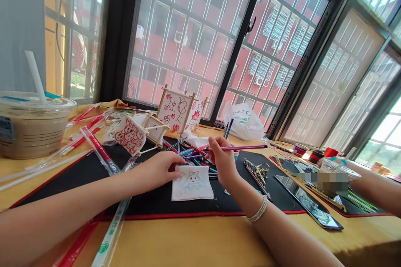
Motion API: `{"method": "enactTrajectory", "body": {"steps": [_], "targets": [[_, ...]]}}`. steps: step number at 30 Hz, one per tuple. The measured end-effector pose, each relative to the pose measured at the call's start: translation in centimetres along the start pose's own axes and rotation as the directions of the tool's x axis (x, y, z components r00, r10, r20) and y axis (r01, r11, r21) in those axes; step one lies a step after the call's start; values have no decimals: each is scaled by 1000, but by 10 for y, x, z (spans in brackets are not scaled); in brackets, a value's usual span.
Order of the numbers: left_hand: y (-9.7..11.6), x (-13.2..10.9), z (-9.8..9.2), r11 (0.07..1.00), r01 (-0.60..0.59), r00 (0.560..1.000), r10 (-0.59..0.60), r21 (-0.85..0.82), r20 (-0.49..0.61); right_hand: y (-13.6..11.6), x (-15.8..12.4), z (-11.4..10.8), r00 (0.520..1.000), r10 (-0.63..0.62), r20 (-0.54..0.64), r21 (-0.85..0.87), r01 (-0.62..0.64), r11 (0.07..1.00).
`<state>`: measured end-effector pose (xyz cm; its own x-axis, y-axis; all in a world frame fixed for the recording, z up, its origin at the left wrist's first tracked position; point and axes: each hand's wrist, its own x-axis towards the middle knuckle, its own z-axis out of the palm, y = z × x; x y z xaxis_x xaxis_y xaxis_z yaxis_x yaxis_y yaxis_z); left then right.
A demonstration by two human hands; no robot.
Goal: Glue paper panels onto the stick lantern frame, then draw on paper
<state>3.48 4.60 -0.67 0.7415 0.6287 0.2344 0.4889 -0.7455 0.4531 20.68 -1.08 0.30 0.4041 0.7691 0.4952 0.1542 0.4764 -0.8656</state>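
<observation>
Sitting left of the black desk mat [78, 187], a lidded plastic cup of milk tea [31, 129] holds a straw [35, 77]. On the mat, the left hand [156, 171] lies open, fingertips touching a paper napkin [192, 183] drawn with a blue cartoon face. The right hand [222, 162] pinches a pink pencil [241, 147] above scattered coloured pencils [191, 154]. A smartphone [308, 202] lies at the mat's right end, and a co-worker's forearm [376, 187] reaches in right of the mat.

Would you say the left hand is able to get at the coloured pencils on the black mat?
Probably yes: the left hand lies just beside the coloured pencils with nothing between, and the right hand holding its pink pencil is on their far side.
</observation>
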Motion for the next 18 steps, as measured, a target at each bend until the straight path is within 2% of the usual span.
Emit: {"method": "enactTrajectory", "body": {"steps": [3, 5, 8, 10, 12, 14, 16, 18], "targets": [[-1, 0, -4, 995, 28, 999, -26, -98, 23, 4, 4, -4, 1000, -19, 15, -15, 19, 1000], [0, 0, -9, 953, 59, 997, -40, -298, 69, 6, 7, -8, 998, -45, 35, -13, 45, 999], [8, -6, -22, 790, 109, 988, -21, -603, 150, 7, 10, -11, 991, -67, 115, -27, 70, 997], [15, -11, -31, 713, 151, 979, -11, -685, 204, 8, 10, -12, 980, -46, 194, -64, 60, 996], [18, -15, -36, 718, 222, 951, -10, -660, 309, 10, 9, -11, 962, 15, 272, -126, 20, 992], [16, -16, -34, 804, 257, 918, -30, -537, 394, 11, 6, -8, 930, 99, 355, -190, -32, 981], [12, -14, -27, 896, 208, 922, -46, -392, 385, 11, 3, -5, 891, 170, 422, -243, -70, 968], [8, -11, -18, 955, 91, 948, 4, -284, 317, 12, 1, -3, 874, 195, 446, -274, -74, 959]]}}
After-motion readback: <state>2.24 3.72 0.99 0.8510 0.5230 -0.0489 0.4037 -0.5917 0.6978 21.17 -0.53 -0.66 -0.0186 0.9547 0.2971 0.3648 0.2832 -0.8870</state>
